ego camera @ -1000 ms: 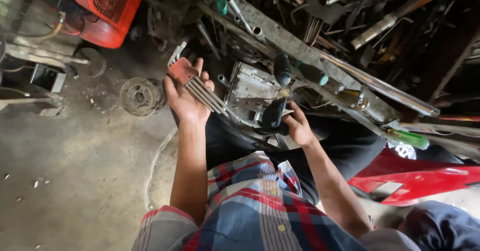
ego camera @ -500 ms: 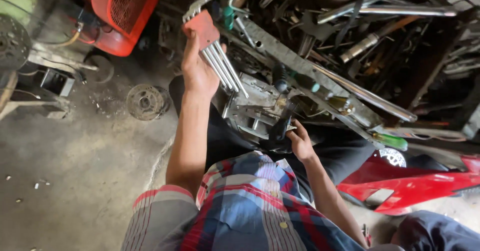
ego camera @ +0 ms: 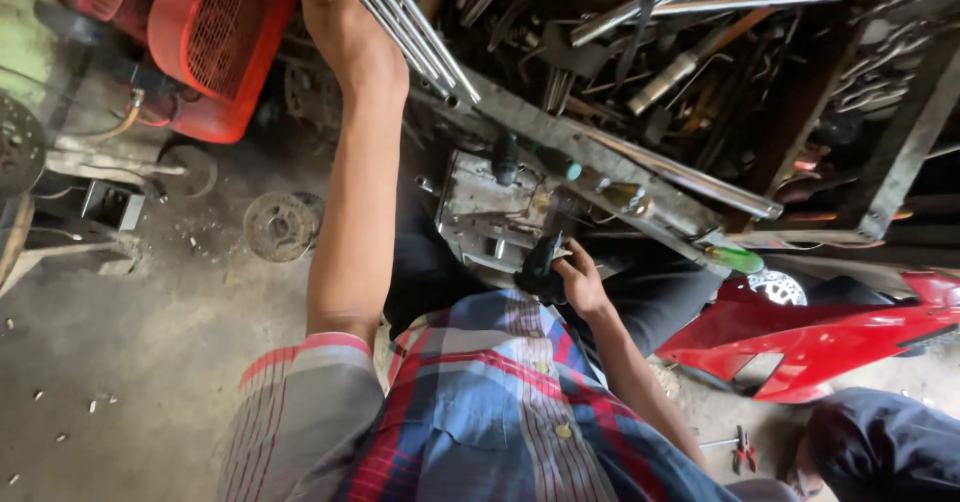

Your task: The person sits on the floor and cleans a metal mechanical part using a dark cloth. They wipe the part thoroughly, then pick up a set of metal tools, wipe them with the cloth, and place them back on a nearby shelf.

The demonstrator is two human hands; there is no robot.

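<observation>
My left hand [ego camera: 345, 32] is raised high at the top of the view, gripping a set of long silver hex keys [ego camera: 415, 32] that fan out to the right of it. Lower down, my right hand [ego camera: 580, 282] closes on a black tool handle [ego camera: 540, 260] against a grey metal engine part [ego camera: 490, 212] that rests on my lap. A checked red and blue shirt [ego camera: 480, 412] fills the bottom of the frame.
A long metal bar [ego camera: 620, 172] crosses above the engine part, with a green-handled screwdriver [ego camera: 735, 258] at its right end. A rack of scrap tools [ego camera: 700, 62] fills the top right. An orange machine [ego camera: 215, 47], a round disc [ego camera: 280, 225], a red fairing [ego camera: 820, 347] and red pliers [ego camera: 742, 452] lie around.
My left hand has lifted the hex keys from beside the engine part up and away toward the top of the view. The right hand has stayed on the black handle.
</observation>
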